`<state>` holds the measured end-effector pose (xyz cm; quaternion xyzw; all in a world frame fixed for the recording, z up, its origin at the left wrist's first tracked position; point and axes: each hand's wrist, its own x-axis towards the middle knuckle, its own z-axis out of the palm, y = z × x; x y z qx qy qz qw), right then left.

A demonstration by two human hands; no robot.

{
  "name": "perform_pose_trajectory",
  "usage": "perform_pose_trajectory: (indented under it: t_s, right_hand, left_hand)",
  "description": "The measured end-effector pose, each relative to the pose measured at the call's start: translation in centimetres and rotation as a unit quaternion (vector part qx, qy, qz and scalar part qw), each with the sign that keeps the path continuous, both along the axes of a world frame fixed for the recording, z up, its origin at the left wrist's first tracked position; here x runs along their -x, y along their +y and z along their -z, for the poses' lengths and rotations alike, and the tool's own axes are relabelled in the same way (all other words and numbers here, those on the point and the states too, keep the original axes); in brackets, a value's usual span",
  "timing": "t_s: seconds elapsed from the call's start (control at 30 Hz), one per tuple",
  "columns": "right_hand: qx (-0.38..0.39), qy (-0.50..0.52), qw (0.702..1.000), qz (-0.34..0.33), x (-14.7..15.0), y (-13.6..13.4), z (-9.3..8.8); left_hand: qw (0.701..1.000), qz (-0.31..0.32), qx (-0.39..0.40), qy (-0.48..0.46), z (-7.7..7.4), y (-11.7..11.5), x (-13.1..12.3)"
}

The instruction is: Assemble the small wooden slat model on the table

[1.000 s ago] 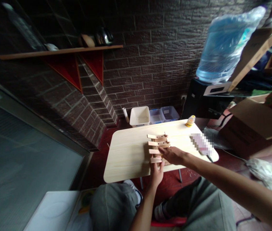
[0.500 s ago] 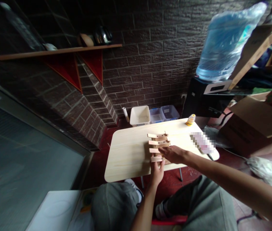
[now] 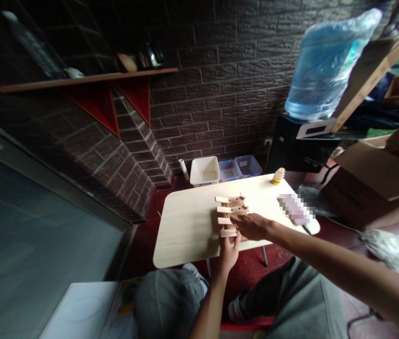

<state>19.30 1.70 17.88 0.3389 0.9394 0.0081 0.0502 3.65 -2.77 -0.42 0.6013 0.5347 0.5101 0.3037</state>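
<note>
A small wooden assembly (image 3: 230, 210) of several pale cross-slats on a darker spine lies on a light wooden table (image 3: 188, 226). My left hand (image 3: 228, 252) is at the table's near edge, fingers curled round the assembly's nearest end. My right hand (image 3: 252, 226) reaches in from the right and rests on the right side of the near slats, fingers bent and pressed to the wood. What lies under the right fingertips is hidden.
A small yellow bottle (image 3: 277, 176) stands at the table's far right corner and a blurred flat object (image 3: 295, 209) lies near its right edge. Plastic bins (image 3: 205, 170) sit on the floor behind. A water jug (image 3: 322, 66) and cardboard boxes (image 3: 379, 174) crowd the right.
Both hands stay at the near end of the assembly. The right hand has edged slightly left over the slats; the view has shifted a little.
</note>
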Motion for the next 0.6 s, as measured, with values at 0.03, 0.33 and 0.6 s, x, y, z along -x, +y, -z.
perform_pose_trajectory:
  t_s: [0.03, 0.33, 0.6]
  right_hand:
    - [0.009, 0.005, 1.000, 0.008, 0.0, 0.1, 0.0]
    - [0.041, 0.045, 0.998, 0.017, 0.1, 0.9, 0.5]
    - [-0.023, 0.000, 1.000, -0.012, 0.2, 0.4, 0.4]
  left_hand:
    - [1.000, 0.004, 0.002, 0.000, 0.0, 0.0, 0.1]
    - [1.000, 0.022, 0.002, -0.008, 0.6, 0.3, 0.4]
    - [1.000, 0.024, 0.002, 0.003, 1.5, 0.6, 0.3]
